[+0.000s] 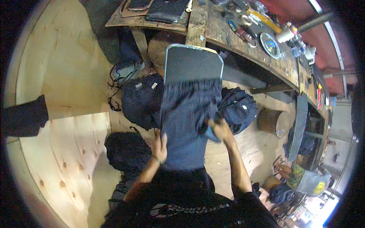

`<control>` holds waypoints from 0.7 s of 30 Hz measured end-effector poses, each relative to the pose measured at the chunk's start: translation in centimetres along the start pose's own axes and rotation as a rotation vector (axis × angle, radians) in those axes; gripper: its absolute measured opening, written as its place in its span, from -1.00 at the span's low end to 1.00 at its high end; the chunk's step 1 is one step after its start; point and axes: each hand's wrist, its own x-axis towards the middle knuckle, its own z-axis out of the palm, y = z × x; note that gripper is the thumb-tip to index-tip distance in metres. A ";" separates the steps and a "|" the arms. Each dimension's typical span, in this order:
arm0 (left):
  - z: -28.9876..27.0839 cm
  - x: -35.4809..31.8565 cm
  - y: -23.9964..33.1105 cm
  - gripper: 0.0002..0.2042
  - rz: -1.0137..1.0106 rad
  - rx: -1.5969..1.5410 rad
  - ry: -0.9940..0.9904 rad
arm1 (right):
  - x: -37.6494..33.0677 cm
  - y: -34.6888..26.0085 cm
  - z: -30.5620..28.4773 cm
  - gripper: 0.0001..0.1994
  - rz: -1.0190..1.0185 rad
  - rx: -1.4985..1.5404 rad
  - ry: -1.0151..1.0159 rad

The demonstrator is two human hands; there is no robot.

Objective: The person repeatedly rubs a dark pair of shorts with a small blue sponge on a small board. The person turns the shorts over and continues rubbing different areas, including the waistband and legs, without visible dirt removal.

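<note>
A dark navy garment (186,110) with a gathered band along its far end is drawn over a flat board (194,62). The board's far part, dark with a pale rim and cut corners, sticks out of the band, and the garment's near end reaches to my body. My left hand (160,149) lies along the garment's left edge, fingers stretched out. At the right edge is my right hand (221,131), smeared by motion, beside a lighter blue bit of cloth (212,134). Whether its fingers pinch the cloth cannot be made out.
Dark cloth piles lie left (140,100) and right (237,108) of the board, with a black bundle (127,150) nearer me. Beyond stands a worn wooden bench (228,38) carrying a bowl (270,45) and thread cone (287,33). A round brown container (273,122) stands right; plywood (64,152) leans left.
</note>
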 end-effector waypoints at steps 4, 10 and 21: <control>-12.5 -0.2 -0.9 -0.58 -0.510 0.036 -0.389 | -11.8 0.1 6.4 -0.18 -0.015 -0.017 0.356; -15.9 11.4 -1.0 -0.69 0.277 0.320 -0.057 | -16.6 0.1 11.2 -0.39 -0.180 0.303 0.326; 4.5 34.7 11.8 0.28 0.807 0.292 -0.148 | -8.9 -4.9 10.3 -0.39 -0.441 -0.026 0.584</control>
